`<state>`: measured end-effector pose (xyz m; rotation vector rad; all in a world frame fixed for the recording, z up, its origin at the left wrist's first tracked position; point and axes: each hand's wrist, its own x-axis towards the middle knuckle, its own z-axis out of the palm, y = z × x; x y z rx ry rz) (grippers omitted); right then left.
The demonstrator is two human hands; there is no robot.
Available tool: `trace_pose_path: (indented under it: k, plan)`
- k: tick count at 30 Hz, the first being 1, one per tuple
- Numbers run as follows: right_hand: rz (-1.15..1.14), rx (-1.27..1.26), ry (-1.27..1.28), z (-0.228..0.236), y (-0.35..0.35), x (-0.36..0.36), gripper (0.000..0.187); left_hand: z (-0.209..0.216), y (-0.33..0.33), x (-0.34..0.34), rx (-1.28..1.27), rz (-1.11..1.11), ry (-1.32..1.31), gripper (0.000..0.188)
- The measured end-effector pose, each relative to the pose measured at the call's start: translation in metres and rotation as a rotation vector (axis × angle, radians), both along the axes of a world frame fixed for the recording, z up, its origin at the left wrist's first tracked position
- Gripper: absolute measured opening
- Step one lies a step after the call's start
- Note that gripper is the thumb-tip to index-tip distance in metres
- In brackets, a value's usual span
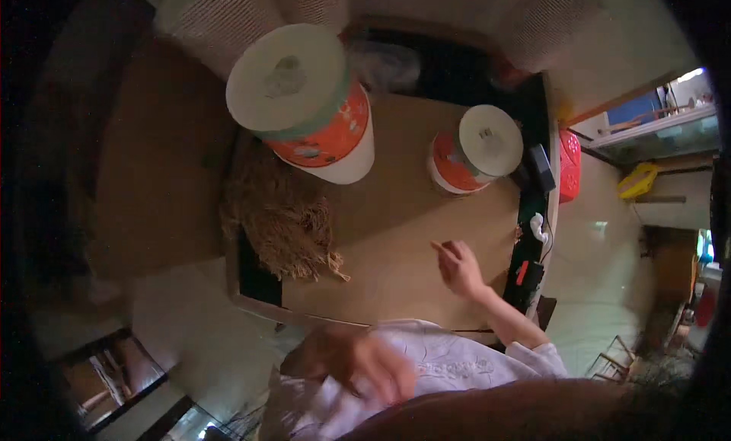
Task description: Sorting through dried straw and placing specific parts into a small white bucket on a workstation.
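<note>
While the right hand [459, 270] half-curls over the brown board [388, 250], any hold unclear, the left hand [384, 371] is too blurred to read; brown strands [282, 216] lie left of the right, a small tub [464, 159] beyond.

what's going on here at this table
A person's right hand is over a flat tan board, fingers partly curled; their blurred left hand is before a white shirt. Whether either holds anything is unclear. Beyond stand a large orange-and-white cylinder and a smaller orange-and-white cylinder; a brown stringy bundle lies at left.
</note>
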<state>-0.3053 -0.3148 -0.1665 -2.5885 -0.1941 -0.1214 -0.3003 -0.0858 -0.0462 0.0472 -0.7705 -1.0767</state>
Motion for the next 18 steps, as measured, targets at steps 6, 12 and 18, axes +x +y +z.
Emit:
trace_pose_path:
  k: [6,12,18]
  plan:
    - [-0.143,-0.045,0.224,-0.053,0.015,-0.047,0.055,0.02,0.025,-0.001,-0.504,0.263,-0.436,0.036]
    - [-0.323,-0.501,0.283,-0.092,-0.044,-0.062,0.07,0.019,0.057,-0.027,-0.103,-0.467,-0.585,0.029]
    - [-0.862,-0.194,0.619,-0.077,-0.126,-0.05,0.054,0.042,0.071,-0.031,-0.153,-0.402,-0.621,0.026]
